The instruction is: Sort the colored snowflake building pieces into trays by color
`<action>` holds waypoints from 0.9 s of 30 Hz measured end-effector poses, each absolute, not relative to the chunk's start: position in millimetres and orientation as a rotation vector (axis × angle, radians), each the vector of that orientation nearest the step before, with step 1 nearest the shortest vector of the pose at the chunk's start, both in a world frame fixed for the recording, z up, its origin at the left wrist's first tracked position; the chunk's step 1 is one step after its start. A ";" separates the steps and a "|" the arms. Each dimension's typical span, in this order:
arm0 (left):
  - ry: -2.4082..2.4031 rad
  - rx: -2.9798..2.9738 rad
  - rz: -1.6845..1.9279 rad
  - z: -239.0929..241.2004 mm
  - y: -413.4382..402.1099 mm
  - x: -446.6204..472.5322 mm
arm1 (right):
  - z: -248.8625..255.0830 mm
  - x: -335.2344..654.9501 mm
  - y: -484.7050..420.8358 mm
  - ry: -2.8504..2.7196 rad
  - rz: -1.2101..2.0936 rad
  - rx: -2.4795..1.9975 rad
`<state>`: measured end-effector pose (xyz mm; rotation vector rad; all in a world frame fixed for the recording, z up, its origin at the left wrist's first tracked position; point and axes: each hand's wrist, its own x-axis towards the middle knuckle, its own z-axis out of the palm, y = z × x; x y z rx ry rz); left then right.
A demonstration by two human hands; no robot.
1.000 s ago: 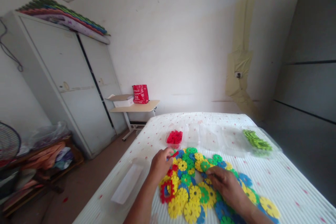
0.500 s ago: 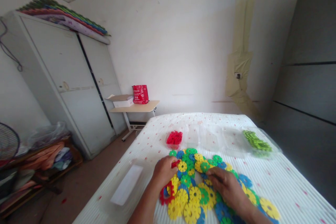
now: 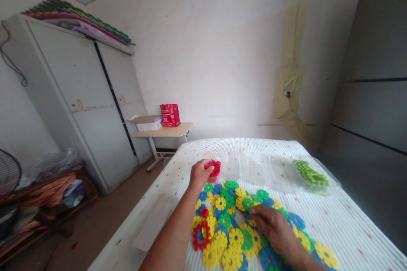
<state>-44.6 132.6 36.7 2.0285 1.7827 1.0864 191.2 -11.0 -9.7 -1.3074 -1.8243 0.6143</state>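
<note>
My left hand (image 3: 200, 173) reaches over the clear tub of red plastic pieces (image 3: 217, 168). Its fingers are closed round a red piece, which blends with the pile behind it. My right hand (image 3: 270, 222) rests on a spread of yellow (image 3: 235, 237), green (image 3: 225, 220) and blue notched plastic discs (image 3: 269, 255). Its fingers are pinched together, and what lies between them is hidden. A red square frame piece (image 3: 201, 236) and a small red piece (image 3: 204, 212) lie on the discs at the left.
A clear tray (image 3: 280, 169) holds green pieces (image 3: 310, 172) at its right end. Left of my forearm lies a clear lid with a white strip (image 3: 152, 224). The white dotted cover (image 3: 359, 228) lies under everything. Beyond stands a small table (image 3: 178, 129) with a red bag (image 3: 170, 115).
My left hand has moved away from me, from the discs to the red tub, uncovering a small red piece. My right hand stays nearly in place.
</note>
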 end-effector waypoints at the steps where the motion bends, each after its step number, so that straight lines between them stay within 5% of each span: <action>1: 1.803 2.043 1.076 36.9 132.8 -43.4 | -10.1 191.8 -10.8 -1.822 0.606 -1.316; 19: 1.742 2.084 0.642 2.9 27.2 -85.9 | -9.4 189.1 -12.6 -1.864 0.623 -1.317; 27: 1.667 2.103 0.744 -12.5 31.8 -76.1 | -8.6 189.7 -13.0 -1.876 0.638 -1.327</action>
